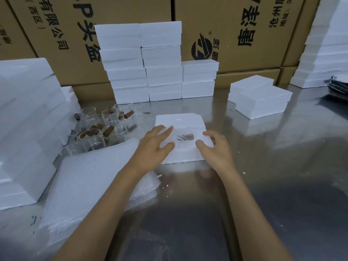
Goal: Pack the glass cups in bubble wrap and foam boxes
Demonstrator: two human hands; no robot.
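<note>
The cardboard cartons [235,34] behind the table are showing black printed Chinese text, rotated sideways. The left carton [62,34] is displaying "有限公司" and "(西区)". The right carton is bearing a round black logo [201,48] and "沧州".

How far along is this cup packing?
Done: closed foam boxes stacked at the back. In hand: the left hand and right hand press a bubble-wrapped cup into an open foam box. Left: many bare glass cups on the table.
</note>
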